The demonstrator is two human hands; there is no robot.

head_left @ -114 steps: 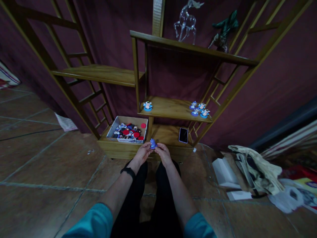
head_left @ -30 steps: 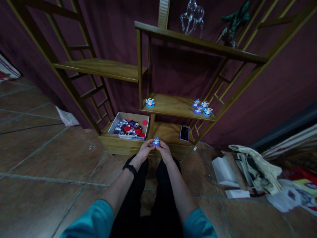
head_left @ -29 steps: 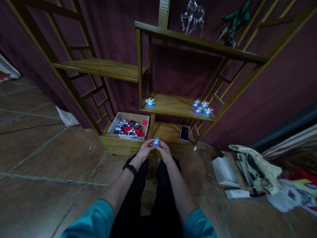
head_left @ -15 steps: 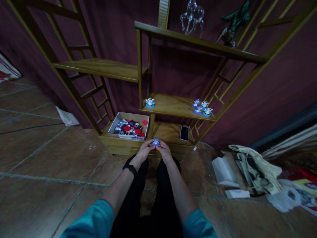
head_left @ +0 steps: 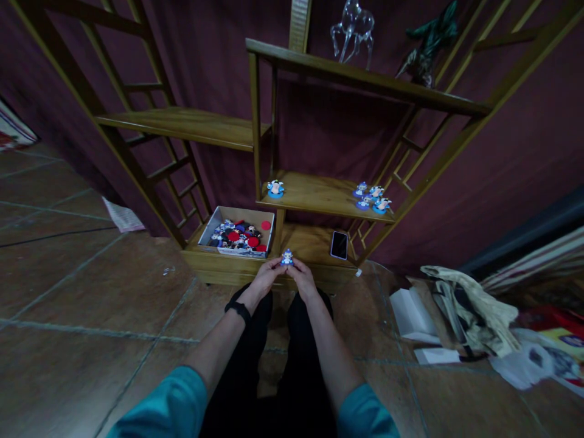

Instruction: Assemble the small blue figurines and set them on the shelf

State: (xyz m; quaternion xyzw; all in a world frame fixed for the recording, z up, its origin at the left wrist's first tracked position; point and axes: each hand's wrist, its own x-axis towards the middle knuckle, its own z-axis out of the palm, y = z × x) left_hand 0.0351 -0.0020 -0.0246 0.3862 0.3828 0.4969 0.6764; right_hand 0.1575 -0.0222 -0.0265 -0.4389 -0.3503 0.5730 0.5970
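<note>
Between my fingertips, in front of the low shelf, is a small purple-and-white figurine [head_left: 287,257] on a round base, held upright. My left hand [head_left: 267,275] grips it from one side and my right hand [head_left: 302,277] from the other. Just beyond my left hand sits a cardboard box [head_left: 209,233] holding a jumble of small figures and red discs. On the shelf above stands a blue-based figurine [head_left: 275,189] at the left end. A cluster of several purple- and blue-based figurines [head_left: 364,202] stands at the right end.
A phone [head_left: 339,245] lies on the lower wooden shelf [head_left: 306,242]. Higher up stand a clear glass horse [head_left: 353,30] and a dark green sculpture [head_left: 429,45]. At the right, a white box [head_left: 413,316], cloth bag [head_left: 479,310] and plastic bag [head_left: 522,362] lie on the floor.
The figurine in my hands has tilted more upright, so its body shows more clearly above my fingers. My hands have stayed almost in place, and the shelf figurines have not moved.
</note>
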